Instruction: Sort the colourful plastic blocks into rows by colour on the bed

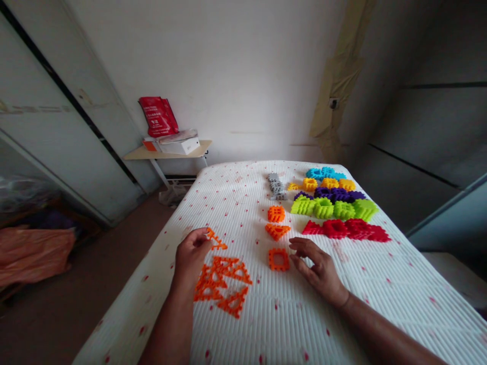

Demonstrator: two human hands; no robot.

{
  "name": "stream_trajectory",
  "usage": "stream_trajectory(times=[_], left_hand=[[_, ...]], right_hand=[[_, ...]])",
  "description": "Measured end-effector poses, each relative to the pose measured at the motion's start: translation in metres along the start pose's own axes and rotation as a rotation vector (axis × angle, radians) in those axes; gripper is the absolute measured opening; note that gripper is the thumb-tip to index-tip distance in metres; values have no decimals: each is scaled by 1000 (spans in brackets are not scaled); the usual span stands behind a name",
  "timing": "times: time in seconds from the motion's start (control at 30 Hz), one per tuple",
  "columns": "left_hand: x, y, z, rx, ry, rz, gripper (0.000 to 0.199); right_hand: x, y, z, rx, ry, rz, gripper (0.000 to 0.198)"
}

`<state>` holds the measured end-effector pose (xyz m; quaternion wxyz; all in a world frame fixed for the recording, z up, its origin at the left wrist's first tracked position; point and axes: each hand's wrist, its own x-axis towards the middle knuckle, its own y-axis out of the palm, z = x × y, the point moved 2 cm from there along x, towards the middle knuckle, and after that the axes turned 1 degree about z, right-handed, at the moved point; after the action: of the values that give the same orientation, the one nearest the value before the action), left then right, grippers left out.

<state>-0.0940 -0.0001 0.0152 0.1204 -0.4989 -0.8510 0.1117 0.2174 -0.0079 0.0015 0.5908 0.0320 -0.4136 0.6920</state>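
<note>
Between the thumb and fingers of my left hand (193, 252) is an orange triangular building piece (217, 240) with notched edges, held just off the bed. Below it lies a loose group of flat orange triangular pieces (233, 302), partly covered by my left wrist. My right hand (315, 263) hovers with fingers apart and nothing in it, just right of an orange square piece (279, 259) with an open middle. Farther back in line stand an orange triangular block (277, 231) and an orange cube-like block (276, 214).
Rows of red (346, 229), lime green (335, 208), purple (337, 194), yellow (329, 183) and blue blocks (325, 173) sit at the right. Grey pieces (275, 186) lie toward the back. A small table (167, 154) holds a red bag (158, 116) and white box (182, 145).
</note>
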Motion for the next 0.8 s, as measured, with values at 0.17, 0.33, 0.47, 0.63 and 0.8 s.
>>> stream_trajectory(times=[0.17, 0.33, 0.47, 0.63, 0.8], left_hand=[[-9, 37, -17, -336, -110, 216, 19], [-18, 69, -28, -545, -200, 342, 23], [-25, 86, -40, -590, -197, 413, 22], [-33, 103, -47, -569, -115, 537, 18], [-36, 112, -55, -550, -107, 575, 23]], right_hand=[[12, 0, 12, 11, -38, -30, 19], [32, 3, 15, 46, 32, -65, 13], [44, 8, 8, 216, 178, -39, 17], [50, 14, 6, 586, 373, 6, 26], [57, 5, 5, 660, 444, -64, 23]])
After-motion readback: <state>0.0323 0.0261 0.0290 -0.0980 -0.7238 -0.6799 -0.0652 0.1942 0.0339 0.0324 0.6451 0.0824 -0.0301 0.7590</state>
